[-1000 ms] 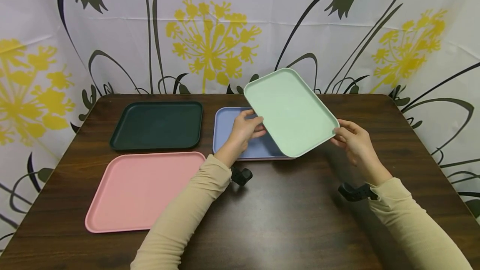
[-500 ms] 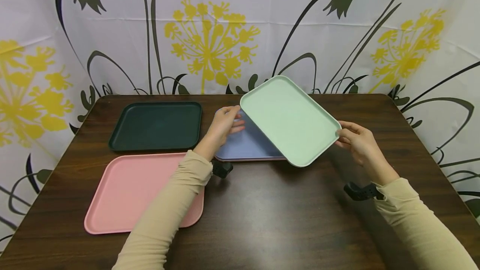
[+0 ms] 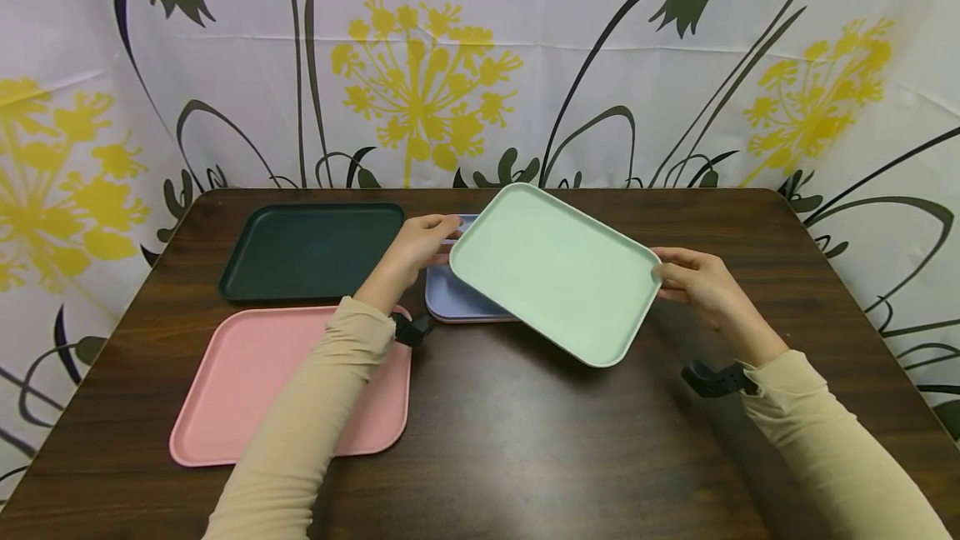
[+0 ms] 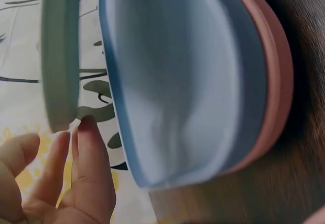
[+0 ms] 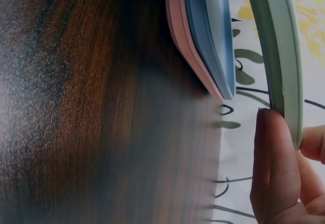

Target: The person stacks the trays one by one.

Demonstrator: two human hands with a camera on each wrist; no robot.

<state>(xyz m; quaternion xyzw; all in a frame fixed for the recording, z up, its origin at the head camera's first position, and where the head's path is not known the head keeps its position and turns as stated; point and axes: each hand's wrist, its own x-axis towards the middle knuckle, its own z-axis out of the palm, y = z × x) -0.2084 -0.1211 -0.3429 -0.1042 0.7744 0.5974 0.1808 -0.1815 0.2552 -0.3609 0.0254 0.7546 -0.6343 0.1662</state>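
Observation:
A light green tray (image 3: 558,273) hangs tilted above the table, its near corner lowest. My right hand (image 3: 697,286) pinches its right edge; in the right wrist view the fingers (image 5: 277,163) lie on one side of the rim and the thumb on the other. My left hand (image 3: 408,257) is at the tray's left corner. The left wrist view has its fingertips (image 4: 87,127) at the tray's end, with the thumb apart from it. Beneath lies a blue tray (image 3: 461,294), partly covered, stacked on a pink tray (image 4: 279,76).
At the back left of the dark wooden table (image 3: 510,457) lies a dark green tray (image 3: 315,248). A larger pink tray (image 3: 247,382) lies in front of it, partly under my left forearm. A flowered cloth (image 3: 465,65) hangs behind the table.
The light green tray has turned and come down towards me, its far corner lower. My left hand has let go of its left side and moved left; my right hand keeps its pinch.

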